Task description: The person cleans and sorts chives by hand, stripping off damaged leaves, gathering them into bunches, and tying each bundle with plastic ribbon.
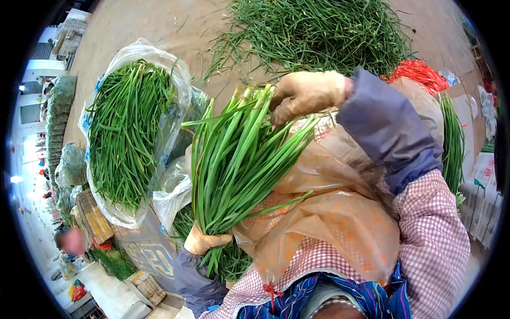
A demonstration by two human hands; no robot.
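A bundle of green garlic chives (236,159) is held up in front of me, pale cut ends at the top and leaves fanning out. My left hand (206,242), in a tan glove, is wrapped round its lower part. Leaf tips hang below that grip. My right hand (311,97), gloved in tan with dirty fingertips, is at the stem ends on the bundle's right side. Its fingers are bent and apart, with the tips close to or touching the stems. A translucent orange-spotted plastic apron (329,212) covers my lap behind the bundle.
To the left, a clear plastic bag (183,72) holds many chives. A large loose chive heap (324,37) lies on the floor ahead, beside red ties (419,74). More chives (451,141) stand at the right. A person (71,242) and crates (93,215) are farther left.
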